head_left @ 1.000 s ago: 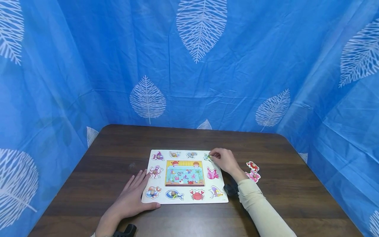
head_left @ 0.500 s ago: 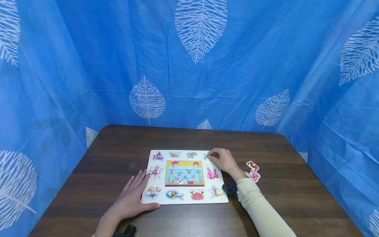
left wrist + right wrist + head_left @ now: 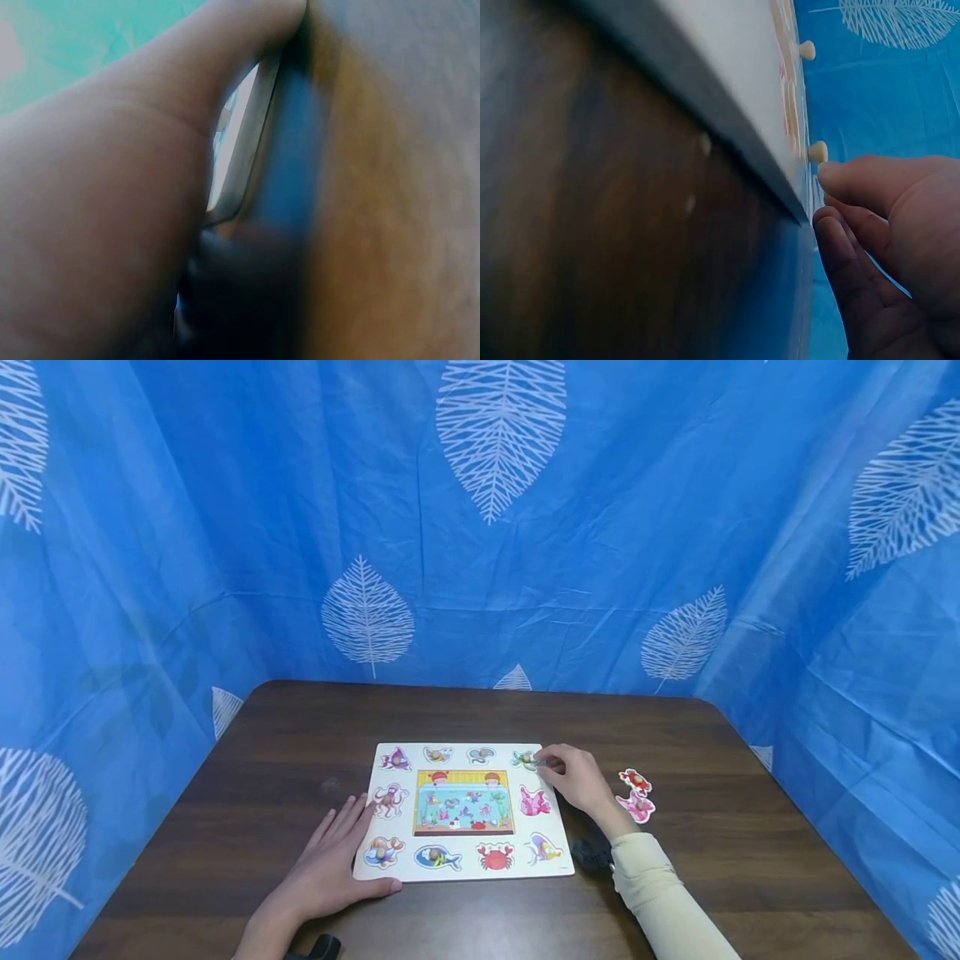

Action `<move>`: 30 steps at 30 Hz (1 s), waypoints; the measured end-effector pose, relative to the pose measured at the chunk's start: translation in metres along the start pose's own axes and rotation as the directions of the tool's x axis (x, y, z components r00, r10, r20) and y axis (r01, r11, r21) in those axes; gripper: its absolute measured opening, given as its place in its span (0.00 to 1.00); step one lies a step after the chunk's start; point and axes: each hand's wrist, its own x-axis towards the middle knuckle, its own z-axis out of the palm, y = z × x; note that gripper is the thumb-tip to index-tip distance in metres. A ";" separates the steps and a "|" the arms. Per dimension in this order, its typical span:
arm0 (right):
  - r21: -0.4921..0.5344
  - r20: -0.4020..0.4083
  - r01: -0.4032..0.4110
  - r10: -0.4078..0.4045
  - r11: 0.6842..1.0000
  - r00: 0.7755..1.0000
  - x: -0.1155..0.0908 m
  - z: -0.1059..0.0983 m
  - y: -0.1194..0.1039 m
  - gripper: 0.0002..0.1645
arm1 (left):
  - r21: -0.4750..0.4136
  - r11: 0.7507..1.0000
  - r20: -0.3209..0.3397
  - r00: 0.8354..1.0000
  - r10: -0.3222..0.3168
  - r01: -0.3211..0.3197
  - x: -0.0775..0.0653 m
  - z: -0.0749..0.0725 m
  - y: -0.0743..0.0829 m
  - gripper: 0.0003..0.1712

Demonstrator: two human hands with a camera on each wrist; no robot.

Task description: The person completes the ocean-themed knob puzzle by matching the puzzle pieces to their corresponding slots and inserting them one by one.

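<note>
A white knob puzzle board (image 3: 468, 870) with sea-animal pictures lies in front of me. My left hand (image 3: 322, 864) rests flat along its left edge, fingers spread and thumb by the front left corner. At the back right corner, my right hand (image 3: 579, 781) hovers with loosely bent fingers beside a green sea-animal puzzle piece (image 3: 525, 760) seated in the board. In the right wrist view the thumb (image 3: 840, 180) is close to a wooden knob (image 3: 818, 152), not gripping it. The left wrist view shows the thumb side of the left hand (image 3: 105, 187) and the board's edge.
Right of the board lie a loose red crab puzzle piece (image 3: 636, 781) and a pink puzzle piece (image 3: 637, 807), both on the dark wooden table (image 3: 720, 843). A blue leaf-patterned curtain (image 3: 450, 635) hangs behind the table and along its sides.
My right hand has let go of the green puzzle piece and drawn slightly back to the right, uncovering its knob. The left hand stays on the board.
</note>
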 end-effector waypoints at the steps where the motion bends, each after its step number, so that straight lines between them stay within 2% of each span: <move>1: -0.002 -0.004 0.000 0.000 1.000 1.000 -0.002 -0.001 0.001 0.13 | -0.003 1.000 0.001 1.000 -0.001 0.001 0.000 0.000 0.000 0.73; 12: -0.025 -0.075 0.046 -0.048 0.999 0.996 -0.019 -0.025 0.009 0.15 | 0.007 1.000 0.006 1.000 -0.006 0.006 0.000 0.000 0.000 0.74; 16: -0.066 -0.095 0.064 -0.070 0.996 0.993 -0.025 -0.035 0.016 0.15 | 0.014 1.000 0.005 1.000 -0.004 0.004 0.000 0.000 0.001 0.73; 22: -0.132 -0.099 0.049 -0.063 0.990 0.993 -0.036 -0.044 0.027 0.14 | 0.020 1.000 -0.002 1.000 0.001 -0.001 0.000 0.000 0.000 0.73; 30: -0.153 -0.102 0.040 -0.056 0.987 0.993 -0.051 -0.052 0.042 0.12 | 0.024 1.000 -0.003 1.000 0.005 -0.005 0.000 0.000 0.000 0.73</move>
